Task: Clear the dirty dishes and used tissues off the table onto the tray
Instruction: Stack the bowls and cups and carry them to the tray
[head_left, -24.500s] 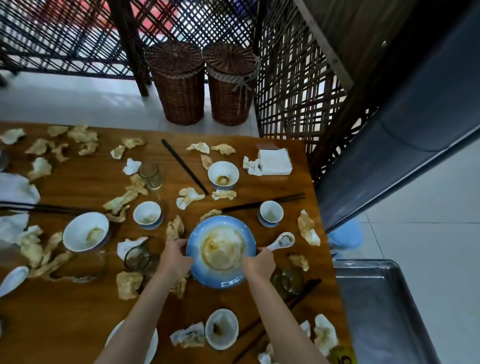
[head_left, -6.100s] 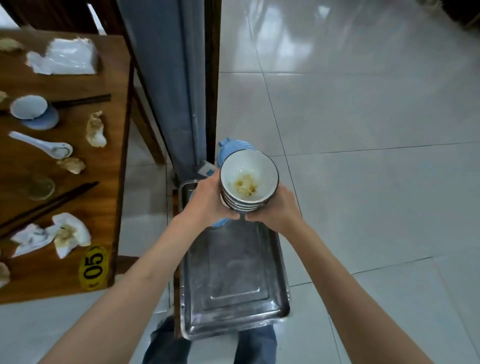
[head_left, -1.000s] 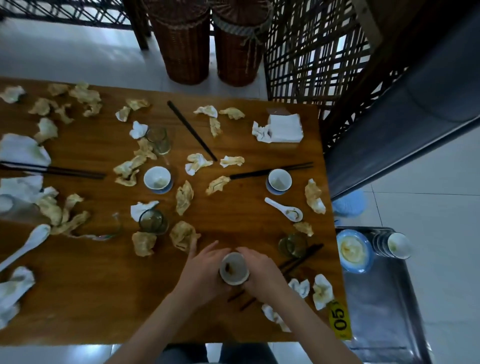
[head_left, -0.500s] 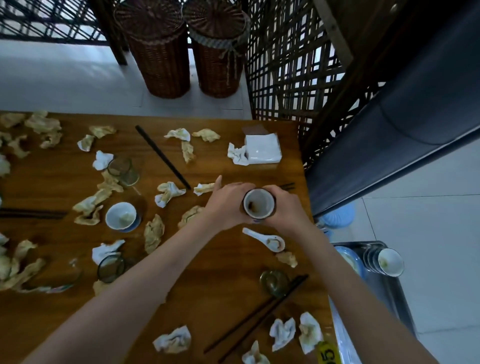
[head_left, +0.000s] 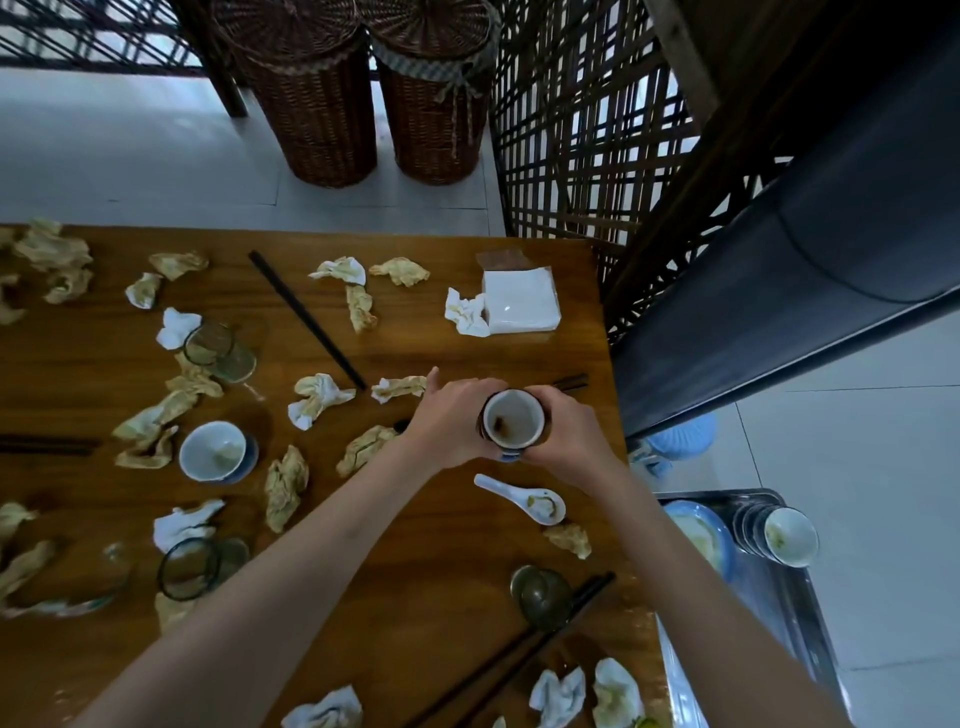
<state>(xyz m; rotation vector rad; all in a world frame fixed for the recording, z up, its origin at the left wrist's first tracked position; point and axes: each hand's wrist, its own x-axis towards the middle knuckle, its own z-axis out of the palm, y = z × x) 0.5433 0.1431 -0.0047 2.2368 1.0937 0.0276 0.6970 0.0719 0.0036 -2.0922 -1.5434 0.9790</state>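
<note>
Wooden table — both hands grip a small bowl.

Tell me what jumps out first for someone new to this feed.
Both hands meet mid-table: the left hand and right hand hold a small dirty bowl between them in a two-sided grip. Crumpled used tissues litter the wooden table all around, among chopsticks and a white spoon. At the right, on the metal tray, lie a stack of bowls and a blue plate.
</note>
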